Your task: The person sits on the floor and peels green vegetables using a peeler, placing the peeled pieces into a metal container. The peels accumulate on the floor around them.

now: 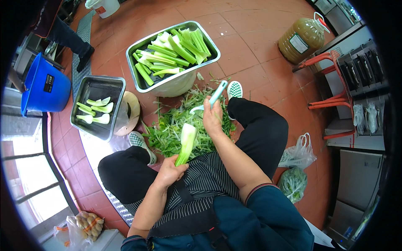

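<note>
A celery stalk [186,142] with its pale, broad end up is gripped at its green lower end by my left hand [170,171]. My right hand [213,115] is closed around a pale blue-handled peeler [218,92], a little above and to the right of the stalk and apart from it. Below both hands a heap of celery peelings and leaves [176,125] covers the floor between my shoes. Ahead stands a metal tray [129,59] full of celery stalks [169,51]. A second metal tray [117,91] at the left holds several celery pieces [103,107].
A blue bucket [47,84] stands at the left, near another person's leg [67,34]. At the right are a large jug of brown liquid [301,39], a red stool [336,97] and plastic bags [293,182]. Bagged potatoes [89,224] sit lower left.
</note>
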`<state>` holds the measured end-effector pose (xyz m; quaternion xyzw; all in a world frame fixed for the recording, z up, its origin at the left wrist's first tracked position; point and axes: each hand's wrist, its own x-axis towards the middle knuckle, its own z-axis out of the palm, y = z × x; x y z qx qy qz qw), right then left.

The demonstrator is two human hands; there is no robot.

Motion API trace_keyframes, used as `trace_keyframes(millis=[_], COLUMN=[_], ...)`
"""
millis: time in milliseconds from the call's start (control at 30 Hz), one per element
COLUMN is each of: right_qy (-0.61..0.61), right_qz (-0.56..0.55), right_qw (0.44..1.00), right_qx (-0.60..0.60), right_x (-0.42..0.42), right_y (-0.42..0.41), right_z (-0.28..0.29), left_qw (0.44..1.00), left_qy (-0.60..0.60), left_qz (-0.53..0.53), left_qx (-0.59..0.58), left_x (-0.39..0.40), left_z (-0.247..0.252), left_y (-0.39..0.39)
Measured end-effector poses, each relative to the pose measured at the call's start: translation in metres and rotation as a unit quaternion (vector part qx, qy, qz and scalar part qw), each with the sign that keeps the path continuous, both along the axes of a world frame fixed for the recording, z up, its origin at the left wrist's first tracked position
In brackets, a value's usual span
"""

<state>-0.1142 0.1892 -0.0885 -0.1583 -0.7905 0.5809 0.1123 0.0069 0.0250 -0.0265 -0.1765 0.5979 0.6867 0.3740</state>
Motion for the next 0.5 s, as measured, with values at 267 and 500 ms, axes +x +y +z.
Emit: trace_keyframes(millis=[267, 500], right_qy=[0.097, 0.007], right_qz=[0.220, 0.017], right_qw=[0.963, 0.999], right_qx=[0.122, 0.030], right_x=[0.061, -0.005], right_y=[-0.042, 0.003], right_z=[0.020, 0.002], left_qw=[1.000, 0.998], left_qy=[0.006, 0.036], left_qz=[0.029, -0.025], left_qx=[-0.007, -0.051], left_x=[-0.003, 0.000], left_z=[0.001, 0.003], left_y=[-0.002, 0.003])
